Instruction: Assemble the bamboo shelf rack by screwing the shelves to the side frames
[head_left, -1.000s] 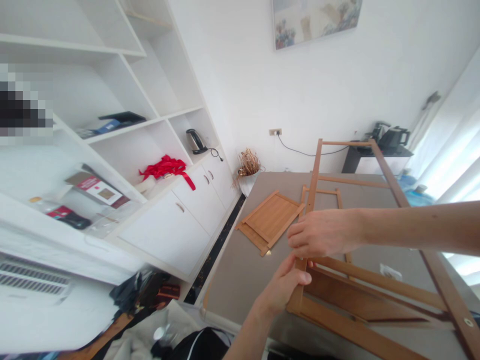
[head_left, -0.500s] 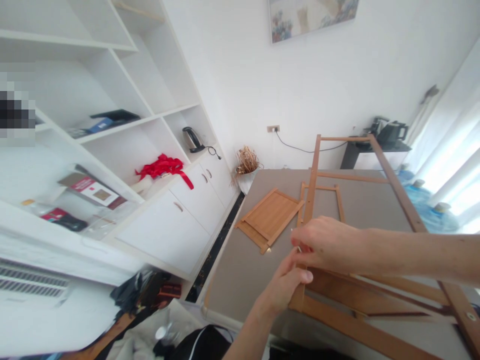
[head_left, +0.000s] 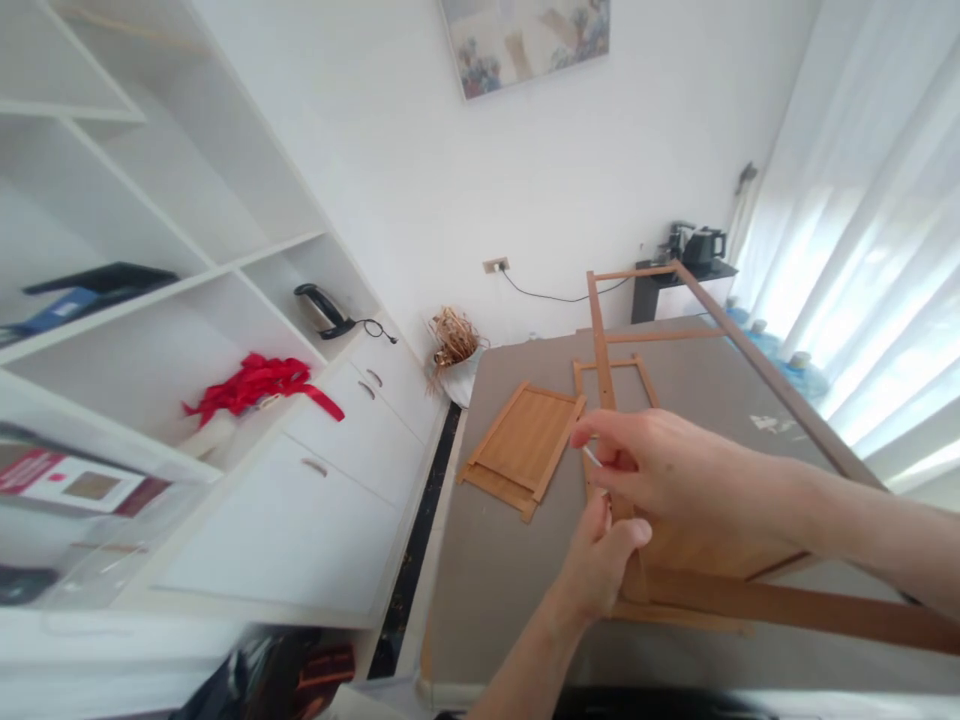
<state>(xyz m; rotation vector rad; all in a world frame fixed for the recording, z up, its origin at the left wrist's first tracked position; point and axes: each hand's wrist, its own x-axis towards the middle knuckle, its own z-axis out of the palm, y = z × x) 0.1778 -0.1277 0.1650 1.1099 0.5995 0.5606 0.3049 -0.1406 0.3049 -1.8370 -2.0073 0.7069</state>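
Note:
A tall wooden frame point(head_left: 600, 330) of brown bars lies tilted on a grey-brown surface point(head_left: 495, 560). My left hand point(head_left: 604, 565) is closed round the frame's near corner post, thumb on top. My right hand point(head_left: 675, 470) is just above it, fingers pinched on a thin pale stick-like tool point(head_left: 592, 458) held against the same post. A flat slatted wooden panel point(head_left: 525, 445) lies on the surface to the left of the frame, and a smaller ladder-like wooden piece point(head_left: 611, 367) lies behind my hands.
White shelves and cabinets point(head_left: 330, 470) run along the left, holding a kettle point(head_left: 319, 308), red ribbon point(head_left: 255, 380) and books. A basket of dry stalks point(head_left: 450, 345) stands by the wall. A black side table with kettles point(head_left: 690, 255) and water bottles point(head_left: 799, 370) stand by the curtains.
The view has swung right and tilted, showing more curtain. My right hand moved from lying flat on the post to pinching a thin stick against it; my left hand kept hold of the post.

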